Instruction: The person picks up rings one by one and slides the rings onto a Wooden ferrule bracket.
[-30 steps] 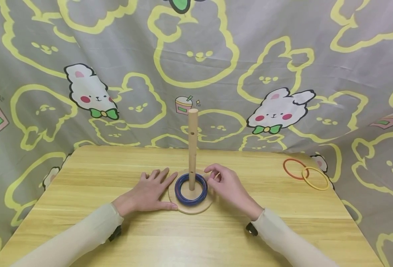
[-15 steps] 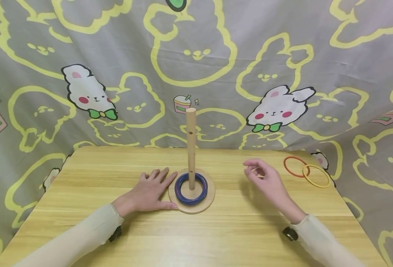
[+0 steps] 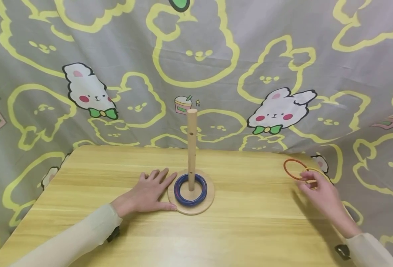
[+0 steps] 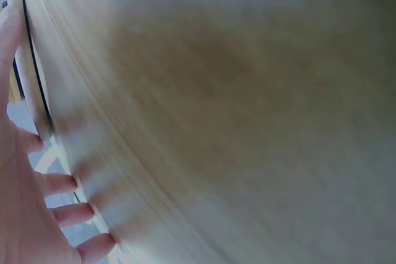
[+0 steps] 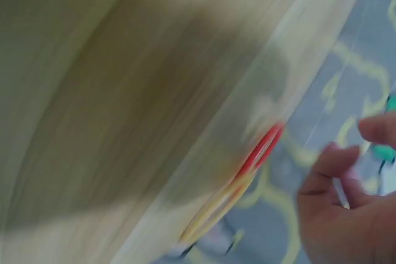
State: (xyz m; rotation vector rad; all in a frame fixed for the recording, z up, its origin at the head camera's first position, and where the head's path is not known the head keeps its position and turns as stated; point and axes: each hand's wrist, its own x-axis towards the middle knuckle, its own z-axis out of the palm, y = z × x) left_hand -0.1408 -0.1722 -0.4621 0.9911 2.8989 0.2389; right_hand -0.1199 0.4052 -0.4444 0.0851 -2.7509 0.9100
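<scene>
A wooden peg (image 3: 192,148) stands upright on a round wooden base (image 3: 211,193). Several dark blue rings (image 3: 190,203) lie stacked around its foot, with a trace of red among them. My left hand (image 3: 146,193), fingers spread, rests at the base's left edge; its thumb and forefinger touch the rim. Over at the table's right, my right hand (image 3: 324,196) hovers above a red ring (image 5: 246,168) and a yellow ring (image 5: 201,217), fingers loosely bent and holding nothing. The two rings overlap. In the head view the hand hides much of the yellow one.
The wooden table (image 3: 243,230) ends at the back and sides against a grey curtain (image 3: 216,33) with yellow outlines and rabbit faces. The tall peg stands between the two hands.
My right hand has moved from beside the base rightward across the table to the red and yellow rings. The left hand and the blue rings have stayed in place.
</scene>
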